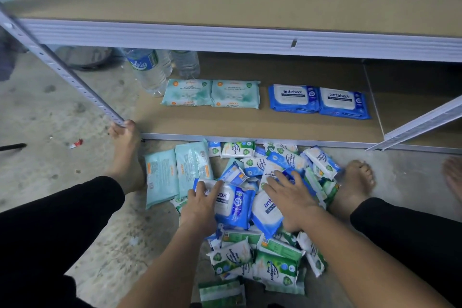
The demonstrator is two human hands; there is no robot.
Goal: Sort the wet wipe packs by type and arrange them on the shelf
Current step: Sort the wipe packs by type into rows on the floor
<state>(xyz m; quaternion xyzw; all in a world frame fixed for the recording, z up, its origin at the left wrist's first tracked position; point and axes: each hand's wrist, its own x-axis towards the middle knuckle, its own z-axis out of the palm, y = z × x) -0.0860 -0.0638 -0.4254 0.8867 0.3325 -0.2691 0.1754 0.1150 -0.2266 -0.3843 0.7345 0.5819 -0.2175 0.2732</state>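
A heap of wet wipe packs [250, 207] lies on the floor between my feet. My left hand [200, 205] grips the left edge of a blue antabax pack [233, 207] on top of the heap. My right hand [287, 197] rests flat with spread fingers over a second blue antabax pack [266, 210] and small white packs. Two teal packs [175, 175] lie face down at the heap's left. On the bottom shelf board [250, 122], two teal packs [211, 94] sit side by side, with two blue antabax packs [318, 100] to their right.
Two water bottles [150, 70] stand at the shelf's back left. A white upright [62, 67] slants down to my left foot [125, 157]. A loose white rail [422, 125] leans at the right. My right foot [355, 182] touches the heap. Another person's foot [453, 175] shows at the right edge.
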